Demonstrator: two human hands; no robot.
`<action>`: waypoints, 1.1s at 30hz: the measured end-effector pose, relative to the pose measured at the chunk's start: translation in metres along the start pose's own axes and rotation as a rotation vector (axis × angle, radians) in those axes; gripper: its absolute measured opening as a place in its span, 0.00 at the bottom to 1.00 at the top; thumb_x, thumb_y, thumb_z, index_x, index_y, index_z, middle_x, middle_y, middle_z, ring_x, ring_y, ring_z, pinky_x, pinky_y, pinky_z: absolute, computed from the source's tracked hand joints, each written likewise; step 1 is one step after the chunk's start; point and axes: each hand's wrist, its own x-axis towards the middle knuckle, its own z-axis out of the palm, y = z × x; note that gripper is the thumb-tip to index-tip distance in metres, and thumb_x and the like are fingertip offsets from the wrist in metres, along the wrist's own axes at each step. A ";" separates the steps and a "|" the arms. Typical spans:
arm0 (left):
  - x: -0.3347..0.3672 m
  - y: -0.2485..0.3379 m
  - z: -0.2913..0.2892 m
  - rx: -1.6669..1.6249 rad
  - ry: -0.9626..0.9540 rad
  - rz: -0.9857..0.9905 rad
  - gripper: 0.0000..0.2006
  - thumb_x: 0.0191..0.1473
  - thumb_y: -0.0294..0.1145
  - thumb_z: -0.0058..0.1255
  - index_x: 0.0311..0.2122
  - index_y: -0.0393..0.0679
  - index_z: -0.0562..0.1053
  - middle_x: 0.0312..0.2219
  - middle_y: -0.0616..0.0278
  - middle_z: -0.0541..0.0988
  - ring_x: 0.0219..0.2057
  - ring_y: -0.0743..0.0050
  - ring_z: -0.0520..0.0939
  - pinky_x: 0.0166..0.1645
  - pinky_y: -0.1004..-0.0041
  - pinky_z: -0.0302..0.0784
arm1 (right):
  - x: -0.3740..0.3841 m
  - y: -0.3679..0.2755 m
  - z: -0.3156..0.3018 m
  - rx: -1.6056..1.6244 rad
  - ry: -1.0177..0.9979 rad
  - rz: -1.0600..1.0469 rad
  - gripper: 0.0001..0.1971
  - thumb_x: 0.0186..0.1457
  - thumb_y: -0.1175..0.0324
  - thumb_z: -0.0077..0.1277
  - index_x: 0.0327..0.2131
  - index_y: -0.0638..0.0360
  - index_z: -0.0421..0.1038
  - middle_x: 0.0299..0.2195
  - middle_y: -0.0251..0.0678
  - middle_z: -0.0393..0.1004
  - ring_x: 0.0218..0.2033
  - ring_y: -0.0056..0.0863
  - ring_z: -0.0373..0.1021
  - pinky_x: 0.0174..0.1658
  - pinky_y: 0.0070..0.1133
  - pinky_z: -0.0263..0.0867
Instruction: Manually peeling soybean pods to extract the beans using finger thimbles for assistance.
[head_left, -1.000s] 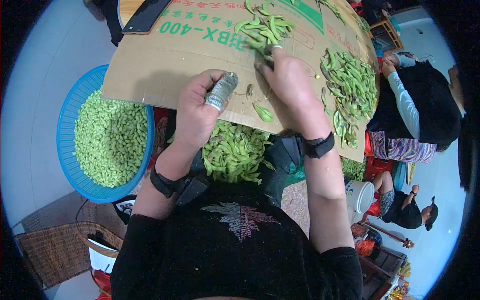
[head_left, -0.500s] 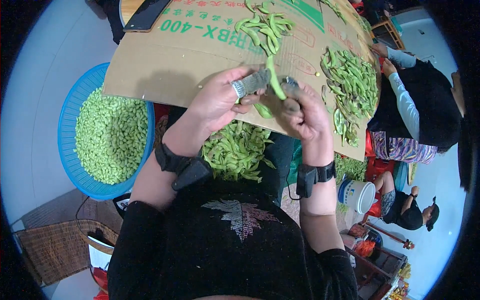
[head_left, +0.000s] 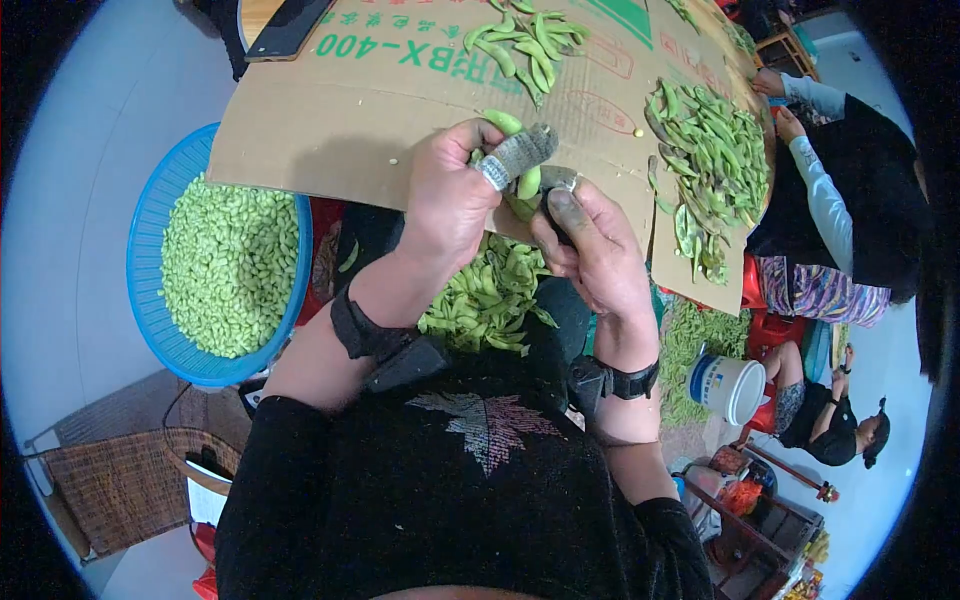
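My left hand (head_left: 455, 195), a grey knit cover on one finger, is closed around green bean pods (head_left: 502, 121). One pod passes beneath the covered finger and shows again at the fingertips of my right hand (head_left: 597, 238). Those right fingers, one also in a dark grey cover, are pinched together at the pod's lower end; the exact grip is partly hidden. Both hands are above the near edge of a cardboard sheet (head_left: 370, 130). Below them, a heap of flat green pods (head_left: 485, 300) rests on my lap.
A blue basket (head_left: 140, 280) of shelled green beans (head_left: 225, 270) stands at left. On the cardboard lie pods (head_left: 530, 45) and a larger pile (head_left: 710, 150) at right. A dark phone (head_left: 288, 30) is at the far left. Two people and a white bucket (head_left: 735, 390) are at right.
The pod stretched between my hands has swung in under the left covered finger. My right hand has turned and come slightly lower, and the left fingers have curled more tightly.
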 end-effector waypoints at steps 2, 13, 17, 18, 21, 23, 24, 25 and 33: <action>-0.001 -0.004 0.005 0.059 0.048 0.070 0.02 0.48 0.24 0.52 0.28 0.42 0.70 0.21 0.72 0.72 0.21 0.91 0.69 0.22 0.87 0.61 | -0.001 0.000 0.001 -0.047 0.049 0.008 0.10 0.60 0.66 0.36 0.40 0.60 0.64 0.16 0.23 0.57 0.13 0.09 0.46 0.16 0.10 0.43; 0.007 0.004 0.006 -0.194 -0.177 -0.307 0.06 0.47 0.25 0.53 0.30 0.39 0.69 0.21 0.73 0.68 0.22 0.91 0.66 0.27 0.87 0.63 | 0.000 -0.003 -0.009 0.269 0.011 0.071 0.07 0.58 0.70 0.38 0.32 0.61 0.67 0.16 0.22 0.62 0.15 0.09 0.55 0.18 0.11 0.52; 0.010 -0.011 0.011 0.533 -0.149 0.208 0.09 0.44 0.23 0.54 0.32 0.42 0.68 0.25 0.72 0.69 0.27 0.87 0.69 0.32 0.86 0.64 | 0.006 0.008 -0.015 -0.547 0.369 -0.349 0.03 0.50 0.76 0.44 0.28 0.66 0.66 0.16 0.34 0.67 0.16 0.20 0.63 0.23 0.21 0.62; 0.011 -0.012 0.009 0.518 -0.093 0.122 0.10 0.44 0.23 0.55 0.33 0.40 0.69 0.25 0.71 0.69 0.26 0.88 0.68 0.30 0.85 0.65 | 0.004 0.003 -0.014 -0.726 0.395 -0.288 0.03 0.48 0.77 0.45 0.28 0.66 0.66 0.17 0.37 0.67 0.18 0.19 0.64 0.23 0.21 0.62; 0.013 -0.011 0.006 0.396 -0.074 -0.009 0.10 0.44 0.22 0.54 0.35 0.37 0.70 0.25 0.69 0.72 0.24 0.88 0.69 0.29 0.85 0.66 | 0.007 0.002 -0.017 -0.892 0.420 -0.225 0.03 0.49 0.76 0.45 0.28 0.66 0.67 0.17 0.35 0.68 0.20 0.17 0.64 0.25 0.20 0.62; 0.013 -0.009 0.006 0.287 -0.114 -0.056 0.11 0.45 0.21 0.52 0.37 0.37 0.71 0.27 0.68 0.73 0.25 0.88 0.71 0.29 0.85 0.67 | 0.012 0.005 -0.021 -0.454 0.390 -0.266 0.05 0.53 0.74 0.45 0.29 0.65 0.68 0.17 0.32 0.68 0.19 0.17 0.63 0.25 0.19 0.62; 0.014 -0.009 0.006 0.162 -0.119 -0.109 0.11 0.47 0.21 0.50 0.39 0.37 0.71 0.28 0.68 0.74 0.25 0.87 0.72 0.29 0.84 0.67 | 0.013 0.005 -0.026 -0.271 0.330 -0.174 0.08 0.55 0.71 0.44 0.31 0.66 0.69 0.20 0.31 0.70 0.21 0.16 0.63 0.28 0.18 0.62; 0.014 -0.009 0.005 0.037 -0.123 -0.162 0.12 0.48 0.20 0.48 0.40 0.38 0.71 0.28 0.67 0.75 0.26 0.86 0.73 0.28 0.84 0.68 | 0.012 0.004 -0.029 -0.273 0.328 -0.175 0.08 0.55 0.71 0.44 0.31 0.66 0.69 0.20 0.31 0.70 0.21 0.16 0.63 0.28 0.18 0.62; 0.014 -0.013 0.013 0.610 -0.111 0.129 0.17 0.47 0.18 0.48 0.45 0.40 0.71 0.31 0.68 0.76 0.31 0.82 0.74 0.36 0.77 0.71 | 0.025 -0.003 -0.037 -0.600 0.410 -0.314 0.09 0.53 0.68 0.48 0.33 0.64 0.71 0.20 0.29 0.70 0.22 0.13 0.63 0.27 0.15 0.61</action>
